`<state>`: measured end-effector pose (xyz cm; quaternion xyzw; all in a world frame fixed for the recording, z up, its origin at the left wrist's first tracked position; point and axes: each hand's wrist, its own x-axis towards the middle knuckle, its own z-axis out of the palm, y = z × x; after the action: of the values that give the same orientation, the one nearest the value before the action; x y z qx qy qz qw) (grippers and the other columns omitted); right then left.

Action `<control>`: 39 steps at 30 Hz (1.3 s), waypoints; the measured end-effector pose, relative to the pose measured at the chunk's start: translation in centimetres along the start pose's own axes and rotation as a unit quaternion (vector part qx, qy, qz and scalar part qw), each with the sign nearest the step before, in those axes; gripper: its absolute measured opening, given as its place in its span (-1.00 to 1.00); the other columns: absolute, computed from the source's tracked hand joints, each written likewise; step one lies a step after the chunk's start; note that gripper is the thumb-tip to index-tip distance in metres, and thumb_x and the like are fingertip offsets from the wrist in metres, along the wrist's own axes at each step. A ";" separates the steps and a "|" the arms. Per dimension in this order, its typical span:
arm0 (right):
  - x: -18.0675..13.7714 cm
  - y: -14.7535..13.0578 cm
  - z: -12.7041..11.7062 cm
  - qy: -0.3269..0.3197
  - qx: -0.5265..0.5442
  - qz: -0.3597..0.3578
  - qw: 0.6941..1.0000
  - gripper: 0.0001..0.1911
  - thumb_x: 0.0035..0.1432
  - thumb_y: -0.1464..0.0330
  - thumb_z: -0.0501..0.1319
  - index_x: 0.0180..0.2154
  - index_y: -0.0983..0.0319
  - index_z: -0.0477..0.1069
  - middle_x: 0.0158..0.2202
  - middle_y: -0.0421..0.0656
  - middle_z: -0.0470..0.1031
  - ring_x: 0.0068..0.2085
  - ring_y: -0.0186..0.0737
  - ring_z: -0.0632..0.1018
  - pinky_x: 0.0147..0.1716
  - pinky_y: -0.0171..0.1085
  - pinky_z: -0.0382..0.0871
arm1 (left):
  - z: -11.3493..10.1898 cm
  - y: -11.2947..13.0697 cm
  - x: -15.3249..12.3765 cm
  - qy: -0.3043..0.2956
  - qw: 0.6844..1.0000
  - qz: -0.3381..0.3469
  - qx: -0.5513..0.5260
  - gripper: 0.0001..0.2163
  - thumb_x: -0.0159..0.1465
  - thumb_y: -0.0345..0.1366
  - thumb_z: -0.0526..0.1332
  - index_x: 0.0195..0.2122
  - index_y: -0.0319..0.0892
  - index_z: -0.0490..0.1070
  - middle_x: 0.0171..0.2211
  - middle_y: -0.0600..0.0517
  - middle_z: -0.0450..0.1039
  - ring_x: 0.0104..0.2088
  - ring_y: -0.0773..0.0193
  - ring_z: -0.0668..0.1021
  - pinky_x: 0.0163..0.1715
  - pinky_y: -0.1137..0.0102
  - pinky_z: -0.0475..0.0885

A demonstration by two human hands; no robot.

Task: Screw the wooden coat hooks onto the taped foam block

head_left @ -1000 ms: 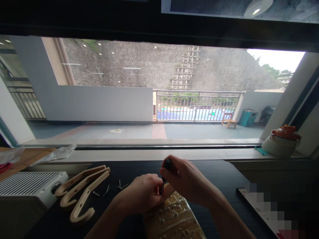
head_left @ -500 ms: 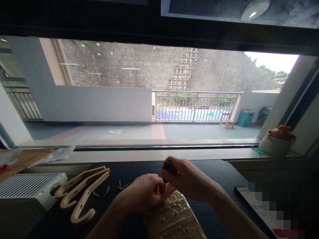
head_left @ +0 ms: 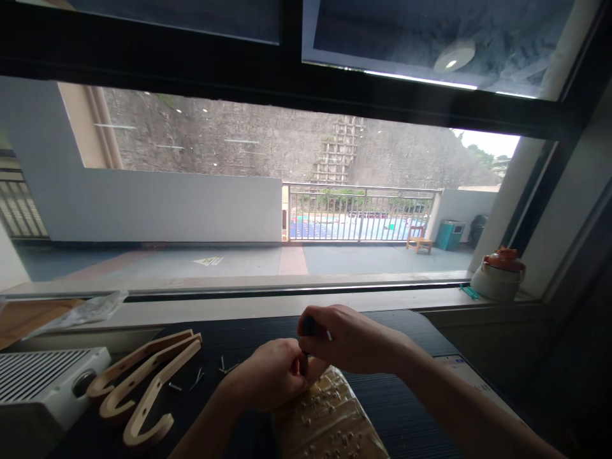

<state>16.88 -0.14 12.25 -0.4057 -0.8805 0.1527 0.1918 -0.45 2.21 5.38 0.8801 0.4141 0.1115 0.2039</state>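
My right hand (head_left: 342, 335) grips the dark handle of a screwdriver (head_left: 310, 324), which points down toward my left fingers. My left hand (head_left: 272, 373) is closed in a pinch around the lower end of the screwdriver; what else it holds is hidden. Both hands are over the far end of a brown block wrapped in clear tape (head_left: 329, 417), its top dotted with small holes or bumps. Left of my hands, three pale wooden hooks (head_left: 152, 408) lie on the black table (head_left: 396, 395). Several loose screws (head_left: 196, 378) are scattered between the hooks and my left hand.
A phone (head_left: 471, 379) lies on the right of the table. Behind it, the windowsill (head_left: 191, 313) carries a pale jug with an orange lid (head_left: 500, 277) and a crumpled plastic bag (head_left: 95, 310). A white radiator (head_left: 52, 376) borders the table's left side.
The camera view has tilted up and turned slightly right, so the scene sits lower and further left. Both hands keep their hold at the block's far end.
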 end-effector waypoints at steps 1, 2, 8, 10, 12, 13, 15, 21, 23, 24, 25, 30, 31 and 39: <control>0.0 -0.1 0.2 0.000 0.000 0.003 1.000 -0.83 0.09 0.29 0.10 -0.32 0.24 0.37 -0.47 -0.23 0.40 -0.48 -0.39 0.33 -0.51 -0.38 0.13 | 0.0 -0.1 0.0 0.002 1.000 0.008 0.001 -0.85 0.11 -0.25 0.05 -0.49 -0.16 0.34 -0.55 0.11 0.38 -0.54 0.37 0.37 -0.57 0.50 0.15; 0.1 -0.1 0.3 0.001 0.000 0.004 1.000 -0.82 0.09 0.29 0.10 -0.32 0.24 0.38 -0.47 -0.23 0.40 -0.48 -0.38 0.33 -0.51 -0.38 0.13 | 0.0 -0.1 0.0 0.002 1.000 0.014 0.002 -0.86 0.10 -0.26 0.05 -0.50 -0.16 0.33 -0.55 0.11 0.37 -0.54 0.38 0.36 -0.57 0.50 0.15; 0.2 -0.1 0.5 0.000 -0.014 0.001 1.000 -0.81 0.10 0.28 0.09 -0.30 0.24 0.37 -0.47 -0.23 0.40 -0.48 -0.39 0.33 -0.50 -0.38 0.13 | 0.1 -0.3 0.1 -0.002 1.000 0.017 0.002 -0.85 0.10 -0.25 0.05 -0.50 -0.17 0.32 -0.57 0.12 0.35 -0.55 0.39 0.33 -0.58 0.50 0.15; 0.1 -0.1 0.4 -0.006 -0.020 0.000 1.000 -0.80 0.10 0.26 0.09 -0.29 0.23 0.38 -0.47 -0.23 0.40 -0.48 -0.40 0.33 -0.51 -0.38 0.13 | 0.1 -0.3 0.2 -0.007 1.000 0.013 -0.001 -0.84 0.10 -0.23 0.05 -0.49 -0.18 0.33 -0.57 0.11 0.34 -0.56 0.39 0.32 -0.59 0.50 0.14; 0.0 -0.1 0.3 -0.007 -0.024 0.001 1.000 -0.79 0.10 0.26 0.09 -0.28 0.23 0.38 -0.47 -0.23 0.41 -0.48 -0.39 0.33 -0.50 -0.38 0.13 | 0.0 -0.1 0.2 -0.007 1.000 0.012 -0.001 -0.84 0.10 -0.23 0.04 -0.49 -0.18 0.33 -0.57 0.11 0.34 -0.56 0.39 0.32 -0.59 0.49 0.14; 0.0 -0.1 0.3 -0.007 -0.025 0.001 1.000 -0.79 0.11 0.26 0.09 -0.28 0.23 0.38 -0.47 -0.23 0.41 -0.48 -0.39 0.34 -0.50 -0.38 0.14 | -0.1 0.0 0.2 -0.010 1.000 0.012 -0.001 -0.84 0.10 -0.24 0.05 -0.49 -0.18 0.33 -0.57 0.11 0.34 -0.56 0.39 0.32 -0.59 0.49 0.14; -0.1 -0.2 0.2 -0.010 -0.023 0.004 1.000 -0.79 0.10 0.26 0.10 -0.28 0.23 0.39 -0.46 -0.22 0.42 -0.47 -0.39 0.34 -0.49 -0.38 0.14 | -0.3 0.2 0.1 -0.016 1.000 0.007 -0.002 -0.85 0.09 -0.25 0.05 -0.49 -0.18 0.34 -0.56 0.11 0.35 -0.56 0.38 0.32 -0.59 0.49 0.14; -0.1 -0.4 0.1 -0.006 -0.028 0.008 1.000 -0.78 0.08 0.26 0.13 -0.27 0.24 0.41 -0.46 -0.20 0.42 -0.47 -0.37 0.36 -0.49 -0.36 0.14 | -0.7 0.7 -0.1 -0.021 1.000 -0.009 0.001 -0.79 0.13 -0.17 0.05 -0.48 -0.17 0.35 -0.55 0.09 0.37 -0.55 0.36 0.35 -0.59 0.48 0.14; 0.0 -0.4 0.0 -0.011 -0.031 0.004 0.999 -0.78 0.08 0.25 0.13 -0.27 0.24 0.41 -0.47 -0.20 0.42 -0.47 -0.37 0.35 -0.50 -0.37 0.13 | -0.6 0.5 -0.1 -0.017 1.000 -0.001 0.003 -0.82 0.11 -0.20 0.06 -0.48 -0.16 0.34 -0.55 0.09 0.36 -0.55 0.36 0.35 -0.59 0.48 0.13; 0.0 -0.4 0.0 -0.015 -0.031 0.004 0.999 -0.77 0.09 0.25 0.13 -0.27 0.24 0.42 -0.47 -0.21 0.42 -0.48 -0.37 0.35 -0.50 -0.37 0.13 | -0.5 0.4 -0.1 -0.016 1.000 0.002 0.003 -0.83 0.11 -0.21 0.06 -0.49 -0.16 0.34 -0.56 0.10 0.36 -0.55 0.36 0.34 -0.59 0.48 0.13; 0.1 -0.5 -0.1 -0.018 -0.032 0.006 0.999 -0.77 0.09 0.26 0.12 -0.27 0.24 0.42 -0.48 -0.21 0.41 -0.48 -0.38 0.35 -0.50 -0.37 0.13 | -0.4 0.3 -0.1 -0.016 1.000 0.004 0.002 -0.83 0.11 -0.22 0.06 -0.49 -0.16 0.34 -0.56 0.10 0.36 -0.55 0.36 0.35 -0.59 0.48 0.13; 0.2 -0.5 0.0 -0.016 -0.030 0.009 0.999 -0.79 0.09 0.28 0.12 -0.27 0.25 0.41 -0.47 -0.22 0.43 -0.48 -0.39 0.35 -0.50 -0.37 0.13 | -0.3 0.2 -0.1 -0.018 1.000 -0.001 0.006 -0.78 0.13 -0.18 0.04 -0.48 -0.18 0.37 -0.56 0.09 0.37 -0.54 0.36 0.35 -0.58 0.49 0.13; 0.2 -0.5 0.0 -0.016 -0.029 0.008 0.999 -0.79 0.09 0.28 0.13 -0.27 0.25 0.41 -0.47 -0.22 0.43 -0.48 -0.39 0.35 -0.50 -0.37 0.12 | -0.3 0.2 -0.1 -0.017 1.000 0.000 0.009 -0.78 0.13 -0.18 0.04 -0.48 -0.18 0.37 -0.57 0.10 0.37 -0.55 0.37 0.35 -0.58 0.49 0.12; 0.3 -0.1 0.1 -0.014 -0.022 0.002 1.000 -0.80 0.08 0.29 0.12 -0.27 0.23 0.40 -0.46 -0.22 0.44 -0.47 -0.39 0.37 -0.49 -0.38 0.16 | 0.2 -0.1 0.1 -0.005 1.000 0.005 0.015 -0.79 0.13 -0.20 0.04 -0.50 -0.17 0.38 -0.58 0.10 0.39 -0.56 0.37 0.37 -0.59 0.48 0.10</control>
<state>16.57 0.05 12.31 -0.4092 -0.8856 0.1393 0.1700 -0.42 2.32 5.19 0.8858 0.4101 0.1017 0.1920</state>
